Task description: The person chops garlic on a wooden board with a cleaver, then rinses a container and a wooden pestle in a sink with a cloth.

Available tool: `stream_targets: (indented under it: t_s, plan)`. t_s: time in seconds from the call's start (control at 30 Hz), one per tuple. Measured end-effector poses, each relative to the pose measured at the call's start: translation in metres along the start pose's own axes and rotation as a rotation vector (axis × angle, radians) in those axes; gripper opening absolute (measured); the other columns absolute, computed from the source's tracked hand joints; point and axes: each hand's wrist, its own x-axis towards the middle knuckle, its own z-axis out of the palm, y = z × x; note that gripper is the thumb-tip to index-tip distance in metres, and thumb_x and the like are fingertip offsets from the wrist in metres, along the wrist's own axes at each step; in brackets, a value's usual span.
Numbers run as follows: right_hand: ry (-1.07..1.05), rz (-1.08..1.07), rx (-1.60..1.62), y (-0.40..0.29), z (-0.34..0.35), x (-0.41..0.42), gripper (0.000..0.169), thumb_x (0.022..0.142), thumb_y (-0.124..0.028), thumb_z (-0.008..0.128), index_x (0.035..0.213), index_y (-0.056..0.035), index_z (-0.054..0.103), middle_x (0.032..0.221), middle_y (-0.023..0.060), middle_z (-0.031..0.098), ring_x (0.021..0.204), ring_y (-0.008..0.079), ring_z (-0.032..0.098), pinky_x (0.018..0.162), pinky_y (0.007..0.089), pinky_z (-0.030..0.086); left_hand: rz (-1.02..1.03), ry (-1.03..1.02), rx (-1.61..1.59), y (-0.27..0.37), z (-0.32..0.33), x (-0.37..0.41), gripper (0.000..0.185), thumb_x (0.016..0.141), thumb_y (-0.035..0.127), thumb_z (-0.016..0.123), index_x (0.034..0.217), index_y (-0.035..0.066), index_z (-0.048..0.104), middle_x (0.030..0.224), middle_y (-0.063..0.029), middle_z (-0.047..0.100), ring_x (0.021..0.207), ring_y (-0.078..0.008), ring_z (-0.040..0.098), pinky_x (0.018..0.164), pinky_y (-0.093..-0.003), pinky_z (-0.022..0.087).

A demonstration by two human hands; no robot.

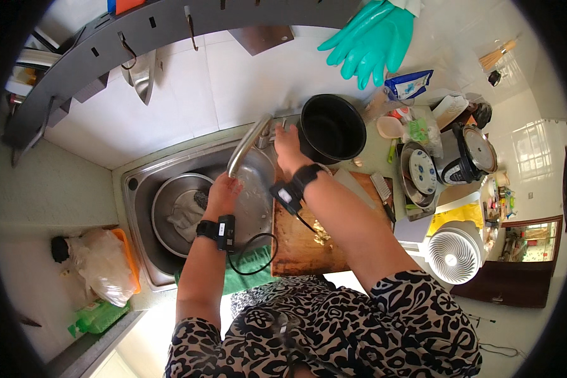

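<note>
Under the spout of the metal faucet [248, 146], over the stainless steel sink [257, 189], is my left hand [224, 193], fingers spread and holding nothing that I can see. My right hand [287, 144] is raised at the faucet's lever, beside the black pot [333, 127]; whether it grips the lever cannot be told. In the sink's left part a metal basin [163, 222] holds a pale cloth [185, 219] and a dark scouring pad. Chopped pale pieces [320, 232] lie on the wooden cutting board [295, 250], partly hidden by my right forearm.
A cleaver [354, 186], a grater [381, 185] and a knife handle are at the board's right. Beyond stand stacked plates [423, 171], an electric pressure cooker [453, 158] and a white fan [453, 255]. Green rubber gloves [378, 38] hang above. An orange basket [128, 260] is left of the sink.
</note>
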Motion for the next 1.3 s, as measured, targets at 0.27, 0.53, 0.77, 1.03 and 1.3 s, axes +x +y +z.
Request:
stream_targets:
  t_s: [0.27, 0.53, 0.77, 1.03, 1.3]
  plan:
    - [0.01, -0.045, -0.309, -0.012, 0.007, 0.037, 0.051, 0.096, -0.039, 0.044, 0.095, 0.0086, 0.061, 0.083, 0.0262, 0.064, 0.073, 0.0404, 0.062, 0.065, 0.0476, 0.047, 0.007, -0.076, 0.125, -0.007, 0.003, 0.026, 0.021, 0.095, 0.012, 0.041, 0.114, 0.006, 0.047, 0.105, -0.004, 0.048, 0.104, -0.0193, 0.043, 0.092, -0.0433, 0.037]
    - [-0.064, -0.061, -0.617, 0.022, 0.01, 0.077, 0.053, 0.097, -0.042, 0.042, 0.096, 0.0074, 0.061, 0.086, 0.0266, 0.063, 0.081, 0.0378, 0.062, 0.067, 0.0449, 0.048, 0.08, 0.074, 0.462, -0.012, 0.021, 0.026, 0.013, 0.094, 0.014, 0.044, 0.1, 0.005, 0.052, 0.085, -0.0036, 0.054, 0.08, -0.0186, 0.051, 0.084, -0.04, 0.04]
    - [-0.052, 0.185, -0.301, 0.023, 0.013, 0.082, 0.053, 0.094, -0.049, 0.046, 0.093, 0.0001, 0.066, 0.085, 0.0178, 0.065, 0.073, 0.0344, 0.058, 0.069, 0.0475, 0.044, 0.078, 0.032, 0.178, -0.016, 0.021, 0.028, 0.013, 0.093, 0.012, 0.043, 0.1, 0.005, 0.052, 0.082, -0.0029, 0.052, 0.077, -0.0177, 0.05, 0.08, -0.0355, 0.04]
    - [-0.272, 0.379, 0.298, 0.025, -0.02, -0.051, 0.023, 0.091, -0.031, 0.056, 0.078, -0.0128, 0.05, 0.066, -0.0015, 0.042, 0.058, 0.0127, 0.039, 0.051, 0.0306, 0.035, 0.229, 0.075, 0.913, 0.028, 0.025, -0.007, 0.027, 0.094, 0.015, 0.042, 0.116, 0.004, 0.053, 0.095, -0.0103, 0.06, 0.086, -0.0217, 0.056, 0.076, -0.0347, 0.045]
    - [-0.48, 0.401, 0.686, 0.053, 0.07, -0.107, 0.034, 0.09, -0.044, 0.056, 0.099, -0.0116, 0.054, 0.087, 0.0008, 0.051, 0.082, 0.0168, 0.049, 0.075, 0.0323, 0.042, 0.251, -0.059, 0.381, -0.008, 0.024, -0.002, 0.059, 0.101, 0.04, 0.025, 0.146, 0.001, 0.02, 0.154, -0.017, 0.013, 0.143, -0.0282, 0.006, 0.114, -0.0331, 0.007]
